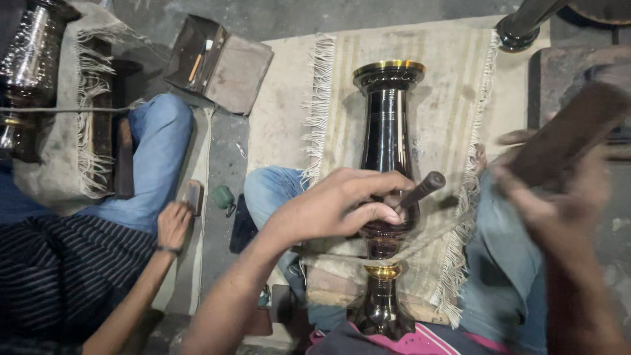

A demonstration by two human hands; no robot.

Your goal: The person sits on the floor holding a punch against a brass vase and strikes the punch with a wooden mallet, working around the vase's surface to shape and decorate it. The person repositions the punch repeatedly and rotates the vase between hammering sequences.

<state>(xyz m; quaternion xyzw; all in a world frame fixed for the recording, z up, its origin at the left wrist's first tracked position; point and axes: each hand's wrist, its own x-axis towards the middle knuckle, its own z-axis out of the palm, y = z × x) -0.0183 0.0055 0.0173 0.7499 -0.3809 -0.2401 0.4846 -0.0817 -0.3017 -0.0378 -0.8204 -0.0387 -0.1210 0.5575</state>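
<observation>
Head view: tall dark metal vase (386, 141) with brass-coloured rim lying lengthwise across the lap on a fringed cloth (434, 85), foot toward the body. Left hand (342, 204) curled over the narrow waist, pinching a short dark punch (420, 190) against the polished wall. Right hand (559, 197) blurred, clenched round a flat wooden mallet (578, 131). Probably heavy, rigid, slippery and easily marked; best held at waist or foot. Far left, another person's hand (173, 225) touching a small block (194, 196).
</observation>
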